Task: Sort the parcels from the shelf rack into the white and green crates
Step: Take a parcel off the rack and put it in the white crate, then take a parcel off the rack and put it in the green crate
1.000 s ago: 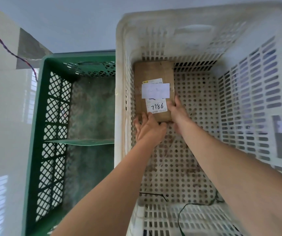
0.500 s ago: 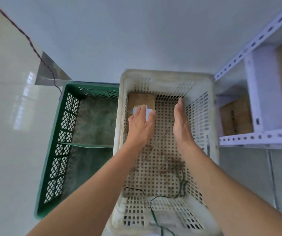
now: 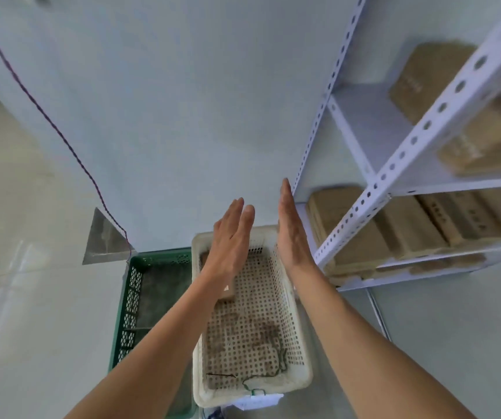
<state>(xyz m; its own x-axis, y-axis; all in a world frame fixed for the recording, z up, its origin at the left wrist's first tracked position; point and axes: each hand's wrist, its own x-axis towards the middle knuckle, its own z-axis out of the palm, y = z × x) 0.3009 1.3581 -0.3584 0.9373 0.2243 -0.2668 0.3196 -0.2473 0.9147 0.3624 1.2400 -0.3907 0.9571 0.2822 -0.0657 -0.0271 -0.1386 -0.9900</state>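
- Standing over the crates, a person holds both bare arms out in front, raised above the white crate (image 3: 300, 370).
- The left hand (image 3: 231, 237) is flat, back up, fingers straight and close together; its grip is spread and pinches nothing.
- The right hand (image 3: 293, 231) stands on edge, palm facing the left hand, fingers straight; its grip is also spread and bare.
- The two hands are near each other but apart.
- One brown parcel (image 3: 230, 293) lies on the floor of the white crate at its far left corner, mostly hidden behind the left wrist.
- The green crate (image 3: 128, 300) sits touching the white crate's left side; no parcel shows in the part I can see.
- On the right, the white shelf rack (image 3: 394, 164) carries more brown parcels (image 3: 406, 234) on two levels.
- A thin green wire (image 3: 276, 368) lies at the near end of the white crate.
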